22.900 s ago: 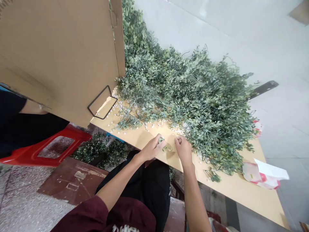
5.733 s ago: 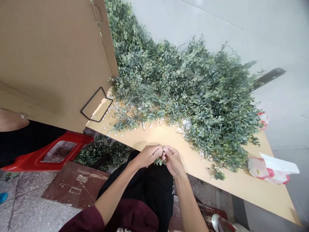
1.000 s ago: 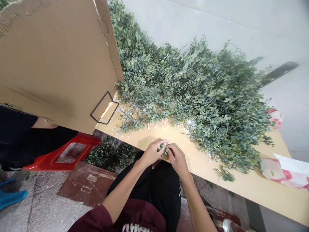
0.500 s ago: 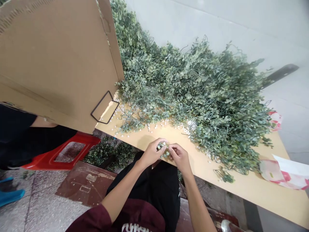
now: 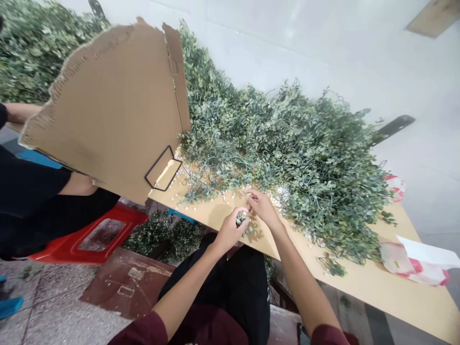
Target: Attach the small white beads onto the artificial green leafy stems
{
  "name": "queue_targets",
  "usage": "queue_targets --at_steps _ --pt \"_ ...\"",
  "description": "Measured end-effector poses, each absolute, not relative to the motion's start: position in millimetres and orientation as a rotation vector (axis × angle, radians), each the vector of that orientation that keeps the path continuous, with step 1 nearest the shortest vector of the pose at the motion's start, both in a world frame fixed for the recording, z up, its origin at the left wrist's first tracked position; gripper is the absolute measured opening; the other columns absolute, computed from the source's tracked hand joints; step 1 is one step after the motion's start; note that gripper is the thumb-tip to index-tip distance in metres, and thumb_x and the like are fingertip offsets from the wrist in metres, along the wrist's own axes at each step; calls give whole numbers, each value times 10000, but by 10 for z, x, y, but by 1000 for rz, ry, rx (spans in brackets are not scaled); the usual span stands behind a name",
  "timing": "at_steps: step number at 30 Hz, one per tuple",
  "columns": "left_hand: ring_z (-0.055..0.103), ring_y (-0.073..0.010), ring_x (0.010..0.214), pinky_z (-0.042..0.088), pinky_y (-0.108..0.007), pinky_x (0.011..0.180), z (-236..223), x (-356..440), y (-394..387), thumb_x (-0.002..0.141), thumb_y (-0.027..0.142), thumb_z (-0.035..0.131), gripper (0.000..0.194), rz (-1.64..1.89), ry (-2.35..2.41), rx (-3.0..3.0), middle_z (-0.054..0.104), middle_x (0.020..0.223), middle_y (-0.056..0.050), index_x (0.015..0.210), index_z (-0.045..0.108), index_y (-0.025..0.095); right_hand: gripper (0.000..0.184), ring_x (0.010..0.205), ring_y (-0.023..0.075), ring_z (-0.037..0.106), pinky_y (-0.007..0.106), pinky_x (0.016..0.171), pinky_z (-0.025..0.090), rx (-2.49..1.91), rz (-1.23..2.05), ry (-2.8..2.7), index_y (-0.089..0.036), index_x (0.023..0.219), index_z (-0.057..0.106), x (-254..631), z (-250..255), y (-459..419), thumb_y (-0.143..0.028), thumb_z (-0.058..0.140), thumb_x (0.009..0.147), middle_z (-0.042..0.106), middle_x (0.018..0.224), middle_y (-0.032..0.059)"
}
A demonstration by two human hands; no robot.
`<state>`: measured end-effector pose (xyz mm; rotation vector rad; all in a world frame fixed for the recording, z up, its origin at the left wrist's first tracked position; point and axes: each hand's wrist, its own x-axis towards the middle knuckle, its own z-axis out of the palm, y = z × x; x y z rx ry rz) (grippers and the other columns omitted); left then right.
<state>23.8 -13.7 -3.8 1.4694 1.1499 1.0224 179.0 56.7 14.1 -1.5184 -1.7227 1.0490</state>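
My left hand (image 5: 229, 229) is closed around a small sprig of green artificial leaves (image 5: 241, 218), held just above the table's front edge. A few of its leaves hang out below my fingers. My right hand (image 5: 261, 207) is farther forward, low over the tabletop among scattered white beads (image 5: 283, 194). Its fingertips are bent together, and whatever they pinch is too small to make out. Just beyond both hands lies a large heap of artificial greenery (image 5: 305, 143), and one loose sprig (image 5: 336, 268) rests to the right on the table (image 5: 359, 287).
An upright cardboard sheet (image 5: 118, 105) stands on the left, with a black wire frame (image 5: 146, 178) at its foot. Past it, another person's arm (image 5: 77, 184) shows beside a red stool (image 5: 132, 218). A dark handle (image 5: 395, 127) and a red-and-white bag (image 5: 406, 258) are at the right.
My right hand has left the sprig and moved forward to the white beads. My left hand still holds the sprig. The view has shifted, showing more of the left side.
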Motion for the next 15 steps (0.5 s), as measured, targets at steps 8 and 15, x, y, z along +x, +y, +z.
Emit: queue_targets --at_steps 8,15 --pt "564 -212 1126 442 -327 979 -51 276 -173 894 206 511 348 1139 1198 1678 573 1182 -81 1242 509 218 123 599 166 562 251 584 350 -1756 530 -2078 -191 727 576 1584 176 804 -116 561 822 591 616 10" --pt "568 -277 1106 449 -414 931 11 228 -129 973 340 402 405 964 1303 2080 575 1213 -140 1349 429 194 145 629 186 582 262 594 354 -1827 445 -2060 -195 727 547 1792 171 491 -131 530 856 616 655 53"
